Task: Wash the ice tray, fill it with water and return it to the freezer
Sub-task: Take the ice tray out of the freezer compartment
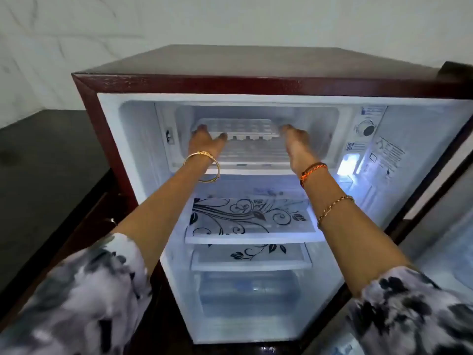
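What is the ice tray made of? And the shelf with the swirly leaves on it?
The ice tray looks like white, slightly see-through plastic: moulded square cups with a dull sheen. The patterned shelf seems to be clear glass or hard plastic with a black print and a white plastic rim; the picture cannot settle which.

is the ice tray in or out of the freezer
In: the white plastic ice tray lies inside the freezer compartment, both hands at its ends.

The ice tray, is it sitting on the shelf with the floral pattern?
No, the ice tray is up in the freezer compartment, well above the floral shelf, with both hands at its ends.
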The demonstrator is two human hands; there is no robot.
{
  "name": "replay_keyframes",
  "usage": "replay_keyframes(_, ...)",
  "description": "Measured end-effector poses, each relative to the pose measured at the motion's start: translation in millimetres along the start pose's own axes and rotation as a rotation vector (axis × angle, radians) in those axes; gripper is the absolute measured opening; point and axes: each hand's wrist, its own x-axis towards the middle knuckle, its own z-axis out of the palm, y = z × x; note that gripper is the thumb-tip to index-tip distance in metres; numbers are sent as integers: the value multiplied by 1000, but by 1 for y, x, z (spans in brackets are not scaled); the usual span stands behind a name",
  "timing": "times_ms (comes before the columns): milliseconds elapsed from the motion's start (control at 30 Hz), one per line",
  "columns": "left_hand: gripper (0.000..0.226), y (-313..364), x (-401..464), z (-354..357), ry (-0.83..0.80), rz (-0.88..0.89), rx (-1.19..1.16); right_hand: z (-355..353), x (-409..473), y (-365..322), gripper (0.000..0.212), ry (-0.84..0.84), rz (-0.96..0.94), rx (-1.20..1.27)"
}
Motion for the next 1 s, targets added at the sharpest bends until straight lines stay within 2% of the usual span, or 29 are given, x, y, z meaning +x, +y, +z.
replay_keyframes(67,64,1,21,5,19,-7,39,5,19,1,37,11,-7,-52)
replay_keyframes(300,55,-13,74,30,144,-76,88,26,76,18,42,28,-80,-116)
replay_keyframes(433,54,-18,82,36,206,-66,237,36,87,25,35,92,-93,-128)
replay_keyframes(567,57,-17,86,40,140,-100,301,36,92,25,24,108,-47,-100)
replay_keyframes(733,63,-12,76,32,130,-165,217,22,76,20,26,128,34,-11)
replay_keyframes(1000,37,21,27,32,54,-169,20,6,23,8,21,152,44,147)
